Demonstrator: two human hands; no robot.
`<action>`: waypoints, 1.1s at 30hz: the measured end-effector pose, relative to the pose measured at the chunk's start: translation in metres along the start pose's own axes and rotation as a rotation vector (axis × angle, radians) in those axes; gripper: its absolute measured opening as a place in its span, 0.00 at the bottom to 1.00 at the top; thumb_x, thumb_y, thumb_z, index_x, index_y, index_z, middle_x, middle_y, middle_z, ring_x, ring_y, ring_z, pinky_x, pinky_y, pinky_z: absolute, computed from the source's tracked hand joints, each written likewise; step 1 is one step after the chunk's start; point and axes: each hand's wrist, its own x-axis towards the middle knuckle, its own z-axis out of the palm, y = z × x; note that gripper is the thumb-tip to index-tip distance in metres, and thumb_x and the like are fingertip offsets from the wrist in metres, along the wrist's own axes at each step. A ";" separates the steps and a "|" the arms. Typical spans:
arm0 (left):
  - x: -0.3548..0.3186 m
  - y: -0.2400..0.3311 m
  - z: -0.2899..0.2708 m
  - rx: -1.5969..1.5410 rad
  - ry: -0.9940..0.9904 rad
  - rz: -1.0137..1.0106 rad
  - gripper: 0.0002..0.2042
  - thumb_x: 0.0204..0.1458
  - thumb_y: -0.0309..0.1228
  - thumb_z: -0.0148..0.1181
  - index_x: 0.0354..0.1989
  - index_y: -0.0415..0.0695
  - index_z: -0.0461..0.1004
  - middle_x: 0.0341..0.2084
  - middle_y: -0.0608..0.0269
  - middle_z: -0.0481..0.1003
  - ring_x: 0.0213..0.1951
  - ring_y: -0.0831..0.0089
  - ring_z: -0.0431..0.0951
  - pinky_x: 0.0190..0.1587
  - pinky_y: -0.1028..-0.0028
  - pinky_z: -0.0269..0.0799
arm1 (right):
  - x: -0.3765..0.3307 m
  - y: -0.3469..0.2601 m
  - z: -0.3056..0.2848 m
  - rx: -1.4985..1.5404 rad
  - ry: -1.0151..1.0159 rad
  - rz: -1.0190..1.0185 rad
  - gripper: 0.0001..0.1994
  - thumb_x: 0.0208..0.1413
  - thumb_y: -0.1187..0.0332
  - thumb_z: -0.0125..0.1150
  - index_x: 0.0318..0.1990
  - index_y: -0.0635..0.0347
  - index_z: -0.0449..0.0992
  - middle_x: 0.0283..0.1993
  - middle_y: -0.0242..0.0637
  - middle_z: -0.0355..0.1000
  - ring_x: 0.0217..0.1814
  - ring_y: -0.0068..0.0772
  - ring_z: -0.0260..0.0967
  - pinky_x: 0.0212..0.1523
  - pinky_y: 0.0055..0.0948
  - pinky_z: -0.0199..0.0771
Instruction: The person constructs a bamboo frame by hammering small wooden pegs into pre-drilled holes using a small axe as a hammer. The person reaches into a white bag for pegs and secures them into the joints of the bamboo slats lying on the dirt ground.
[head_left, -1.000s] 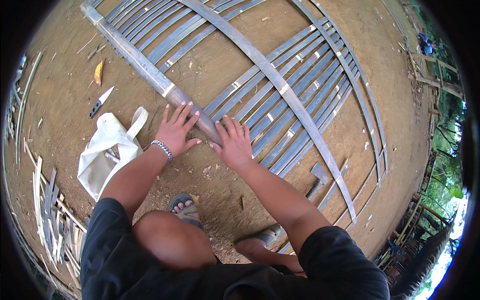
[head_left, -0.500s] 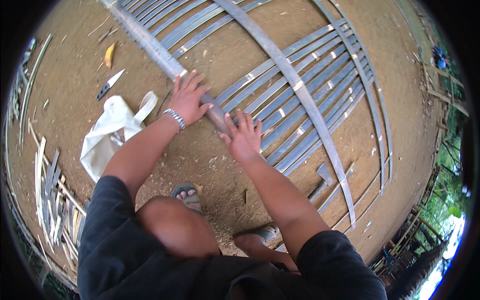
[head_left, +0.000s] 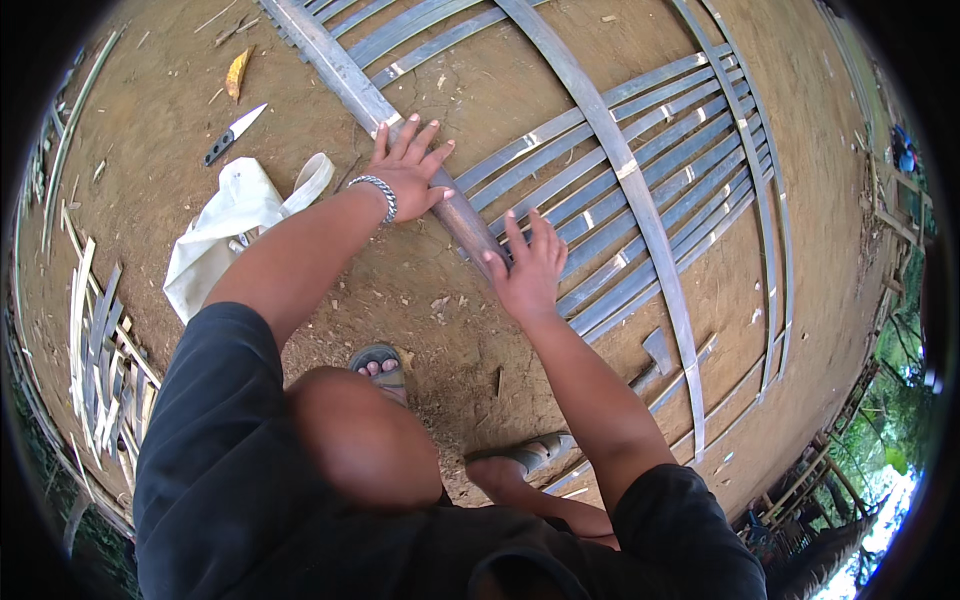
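My left hand (head_left: pixel 408 182) lies with fingers spread across a grey-brown pole (head_left: pixel 330 65), which looks like bamboo and runs from the upper left toward me. Close to the pole's near end is my right hand (head_left: pixel 530 275), palm down and fingers apart. Its thumb and fingertips rest at the pole and the first slat beside it. From the pole's right side, flat grey slats (head_left: pixel 610 210) with pale bands fan outward. Over them runs a long cross strip (head_left: pixel 645 225). My palms hide parts of the pole.
Left of the pole lie a knife (head_left: pixel 235 134), a yellow leaf (head_left: pixel 237 75) and a white bag (head_left: pixel 235 210). Cut strips (head_left: pixel 100 350) are piled at the lower left. An axe-like tool (head_left: pixel 656 352) rests beside the slats. My sandalled foot (head_left: pixel 380 368) stands near the pole's end.
The view has shifted, so the ground and slats sit farther right and higher. My left hand stays on the pole. My right hand appears slightly nearer the pole's near end.
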 end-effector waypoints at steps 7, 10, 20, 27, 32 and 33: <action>0.004 0.001 -0.008 0.051 -0.070 -0.036 0.36 0.65 0.55 0.45 0.77 0.55 0.45 0.78 0.56 0.34 0.77 0.53 0.25 0.74 0.41 0.22 | -0.037 0.098 -0.013 -0.071 0.038 0.342 0.33 0.68 0.46 0.47 0.76 0.46 0.52 0.78 0.47 0.45 0.81 0.48 0.37 0.78 0.57 0.32; 0.004 0.002 -0.010 0.064 -0.084 -0.043 0.36 0.64 0.55 0.46 0.77 0.56 0.45 0.77 0.55 0.35 0.77 0.52 0.26 0.74 0.41 0.23 | -0.025 0.081 -0.012 -0.229 -0.132 0.318 0.33 0.68 0.45 0.44 0.76 0.45 0.50 0.79 0.44 0.44 0.82 0.48 0.37 0.78 0.54 0.32; 0.009 0.005 -0.010 0.105 -0.069 -0.041 0.38 0.62 0.54 0.51 0.77 0.58 0.44 0.77 0.55 0.35 0.77 0.51 0.28 0.73 0.40 0.24 | -0.004 0.017 0.030 -0.011 -0.087 0.017 0.31 0.64 0.45 0.50 0.72 0.37 0.58 0.78 0.40 0.47 0.81 0.48 0.38 0.75 0.67 0.28; 0.006 0.006 -0.006 0.069 -0.041 -0.022 0.37 0.62 0.55 0.50 0.77 0.60 0.45 0.77 0.57 0.37 0.77 0.52 0.30 0.74 0.40 0.26 | -0.007 0.019 0.031 -0.044 -0.106 0.019 0.31 0.61 0.46 0.53 0.71 0.39 0.62 0.76 0.40 0.50 0.80 0.48 0.39 0.74 0.67 0.27; 0.002 -0.002 -0.001 0.018 0.059 0.007 0.37 0.62 0.55 0.50 0.77 0.60 0.46 0.77 0.59 0.38 0.77 0.54 0.31 0.74 0.41 0.26 | -0.002 0.016 0.031 -0.047 -0.086 -0.002 0.32 0.60 0.47 0.53 0.71 0.41 0.61 0.76 0.43 0.49 0.80 0.51 0.37 0.74 0.67 0.26; 0.002 -0.005 0.000 0.016 0.077 0.009 0.37 0.62 0.55 0.50 0.77 0.60 0.45 0.78 0.59 0.38 0.77 0.54 0.31 0.74 0.41 0.26 | -0.002 0.015 0.032 -0.049 -0.071 -0.012 0.32 0.60 0.47 0.53 0.71 0.42 0.61 0.76 0.43 0.49 0.80 0.51 0.37 0.74 0.67 0.26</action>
